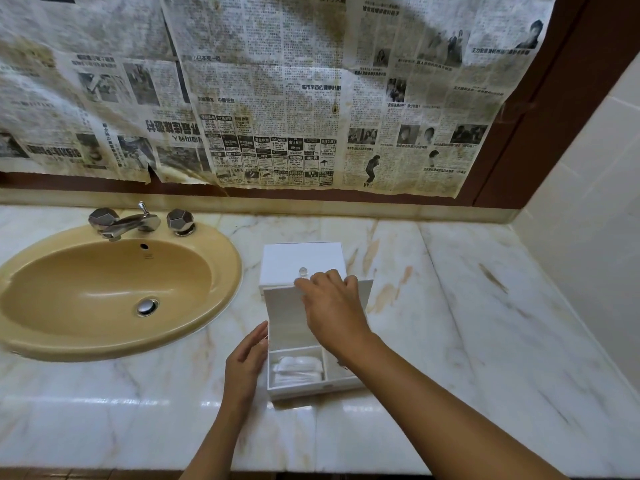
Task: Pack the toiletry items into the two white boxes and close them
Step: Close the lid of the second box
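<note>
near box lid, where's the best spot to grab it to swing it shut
Take the raised lid by its free top edge, from above, pinching front and back faces. It stands roughly upright at the back of the near box, so that edge gives the most swing. The right hand is already there with fingers curled over it. The left hand rests flat against the box's left wall.

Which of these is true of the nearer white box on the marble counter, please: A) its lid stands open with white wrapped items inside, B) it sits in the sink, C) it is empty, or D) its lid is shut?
A: the nearer white box has its lid raised, with white wrapped items in one compartment.
</note>
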A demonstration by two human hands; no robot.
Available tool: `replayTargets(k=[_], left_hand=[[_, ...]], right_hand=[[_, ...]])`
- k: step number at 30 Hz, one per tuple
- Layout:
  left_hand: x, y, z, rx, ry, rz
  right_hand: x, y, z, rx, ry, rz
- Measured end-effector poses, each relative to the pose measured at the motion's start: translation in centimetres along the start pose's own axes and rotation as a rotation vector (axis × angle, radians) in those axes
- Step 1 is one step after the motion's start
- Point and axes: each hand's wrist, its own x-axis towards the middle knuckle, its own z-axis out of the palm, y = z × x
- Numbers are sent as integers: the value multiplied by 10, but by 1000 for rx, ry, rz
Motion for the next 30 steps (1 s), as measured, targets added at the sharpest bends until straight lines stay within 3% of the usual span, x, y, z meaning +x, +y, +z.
replayTargets(k=[7,14,20,26,28,30], left_hand=[[5,-1,1,-126,18,-79],[0,4,6,-77,49,-19],[-2,4,6,-47,57,-35],[-6,11,8,54,87,5],[-7,13,10,59,92,8],[-8,14,12,69,99,11]], right_hand=[[-12,1,-20,140,-277,-21],[-32,-5,-18,91,-532,-12],[-38,-4,6,87,-648,8],[-35,8,13,204,-639,61],[-35,13,15,267,-524,125],[-35,22,20,272,-300,201]])
